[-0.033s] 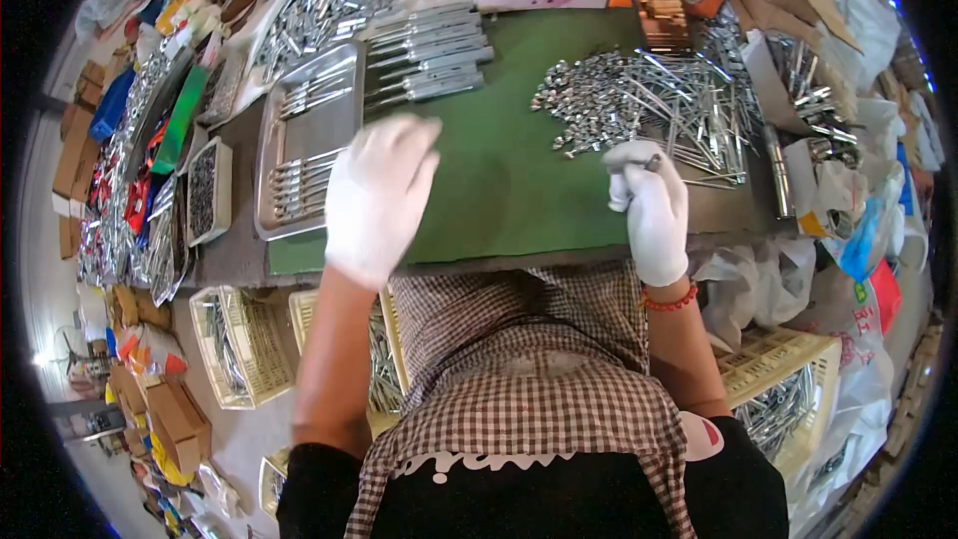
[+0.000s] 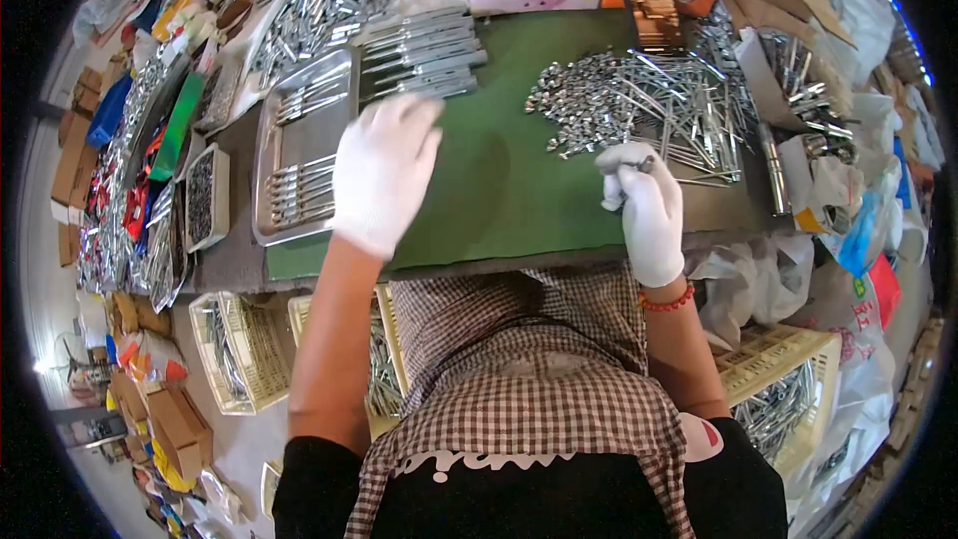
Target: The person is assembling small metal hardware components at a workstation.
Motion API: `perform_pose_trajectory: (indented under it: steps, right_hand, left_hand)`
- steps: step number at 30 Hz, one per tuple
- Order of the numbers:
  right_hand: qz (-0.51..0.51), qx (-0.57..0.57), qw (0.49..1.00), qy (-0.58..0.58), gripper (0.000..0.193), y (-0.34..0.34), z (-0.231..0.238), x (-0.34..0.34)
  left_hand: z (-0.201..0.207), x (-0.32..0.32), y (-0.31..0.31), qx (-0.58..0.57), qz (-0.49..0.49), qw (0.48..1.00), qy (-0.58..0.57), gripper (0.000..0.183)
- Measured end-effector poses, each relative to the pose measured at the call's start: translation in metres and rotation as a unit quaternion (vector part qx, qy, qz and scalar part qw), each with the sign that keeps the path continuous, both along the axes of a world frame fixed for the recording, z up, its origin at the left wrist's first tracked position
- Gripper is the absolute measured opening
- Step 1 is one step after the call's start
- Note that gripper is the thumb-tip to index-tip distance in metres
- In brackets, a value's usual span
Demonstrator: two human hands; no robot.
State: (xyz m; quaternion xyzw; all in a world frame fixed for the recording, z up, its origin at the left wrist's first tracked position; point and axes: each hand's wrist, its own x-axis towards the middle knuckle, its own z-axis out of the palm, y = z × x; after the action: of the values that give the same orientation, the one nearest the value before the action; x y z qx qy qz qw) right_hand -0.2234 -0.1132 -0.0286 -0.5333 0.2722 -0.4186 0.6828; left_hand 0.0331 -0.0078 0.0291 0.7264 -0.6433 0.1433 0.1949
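Observation:
My left hand [image 2: 384, 180], in a white glove, hovers over the green work mat [image 2: 489, 210], just right of a metal tray [image 2: 311, 145]. Its fingers are slightly bent, the thumb stands apart, and nothing shows in it. The fingertips are close to a row of metal rods with thicker grey handles [image 2: 424, 70]. My right hand [image 2: 649, 220], also gloved, is closed, with a small grey metal piece [image 2: 639, 165] showing between the fingers. It is at the near edge of a pile of small metal fittings [image 2: 584, 100] and loose thin rods [image 2: 689, 115].
Two groups of slim metal parts [image 2: 302, 190] lie in the tray. Behind stand a pink box [image 2: 529, 0] of small parts and a phone with a coppery screen [image 2: 649, 5]. A metal tube [image 2: 773, 170] lies at right; cream crates [image 2: 264, 359] stand below the table.
My left hand has moved slightly away from me, up toward the handled rods. My right hand stays nearly in place, still closed on the small metal piece.

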Motion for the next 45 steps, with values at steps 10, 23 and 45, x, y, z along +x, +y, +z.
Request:
perform_pose_trajectory:
  steps: [10,23,45]
  right_hand:
    - [-0.006,-0.016,1.0,0.008,0.022,0.008,0.009,0.0]
    - [0.075,0.014,0.975,0.209,0.034,0.008,0.037,-0.002]
    - [0.042,-0.021,0.976,0.213,0.009,0.013,0.027,-0.001]
  left_hand:
    - [-0.031,0.026,-0.06,0.076,-0.003,0.992,-0.099,0.018]
    - [0.002,-0.066,-0.02,0.171,-0.194,0.964,0.062,0.028]
    - [-0.016,-0.065,-0.001,0.054,-0.173,0.965,0.191,0.033]
